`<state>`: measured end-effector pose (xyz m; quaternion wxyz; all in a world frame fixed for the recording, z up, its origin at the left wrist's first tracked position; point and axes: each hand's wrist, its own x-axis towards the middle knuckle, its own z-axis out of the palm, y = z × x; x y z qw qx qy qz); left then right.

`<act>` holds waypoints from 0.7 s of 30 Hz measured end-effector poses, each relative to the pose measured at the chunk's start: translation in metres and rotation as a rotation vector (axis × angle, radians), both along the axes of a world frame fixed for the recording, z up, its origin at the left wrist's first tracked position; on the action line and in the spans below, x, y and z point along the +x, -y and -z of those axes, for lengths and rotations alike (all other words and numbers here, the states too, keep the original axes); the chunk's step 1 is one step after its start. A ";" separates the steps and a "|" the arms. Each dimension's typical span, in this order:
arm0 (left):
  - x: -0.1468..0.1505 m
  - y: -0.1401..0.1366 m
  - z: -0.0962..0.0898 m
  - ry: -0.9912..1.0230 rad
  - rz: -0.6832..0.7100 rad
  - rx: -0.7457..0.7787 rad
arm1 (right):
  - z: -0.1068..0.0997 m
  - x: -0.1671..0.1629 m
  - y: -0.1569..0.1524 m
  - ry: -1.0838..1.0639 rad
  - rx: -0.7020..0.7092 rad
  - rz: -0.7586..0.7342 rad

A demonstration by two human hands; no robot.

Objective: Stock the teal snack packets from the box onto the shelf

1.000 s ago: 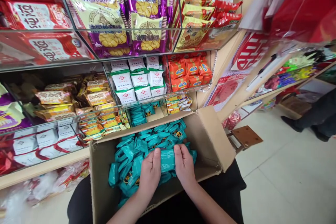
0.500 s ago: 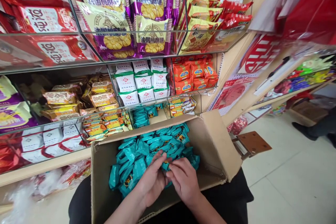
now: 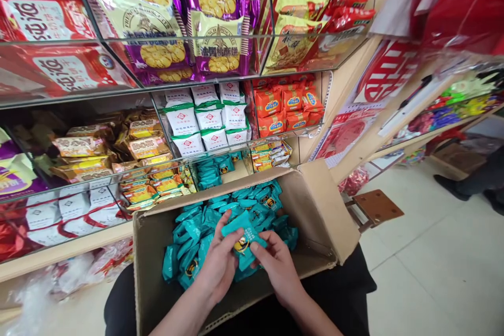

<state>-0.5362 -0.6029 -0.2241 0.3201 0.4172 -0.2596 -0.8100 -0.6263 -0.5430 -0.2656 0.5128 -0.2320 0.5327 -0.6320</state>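
From my remote seat, I see an open cardboard carton [image 3: 151,257] with many loose teal snack packets [image 3: 192,223]; just behind it, a small teal stack [image 3: 208,172] sits on the lower shelf. My left hand [image 3: 220,260] and right hand [image 3: 277,265] pinch one teal packet [image 3: 244,237] above the pile. I judge much is left: most packets lie loose, the pinched one not yet set down.

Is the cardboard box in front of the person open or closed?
Open: the cardboard box has its right-end flap folded outward, and many teal wrapped packets are visible inside.
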 end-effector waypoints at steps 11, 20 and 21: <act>0.016 0.082 -0.050 0.606 0.161 -1.260 | 0.009 -0.027 -0.008 -0.054 0.070 -0.027; -0.051 0.203 -0.012 1.278 0.893 -1.266 | 0.022 -0.025 -0.005 0.050 0.084 -0.127; -0.060 0.212 -0.004 1.305 0.891 -1.261 | 0.022 -0.026 -0.005 0.063 0.088 -0.134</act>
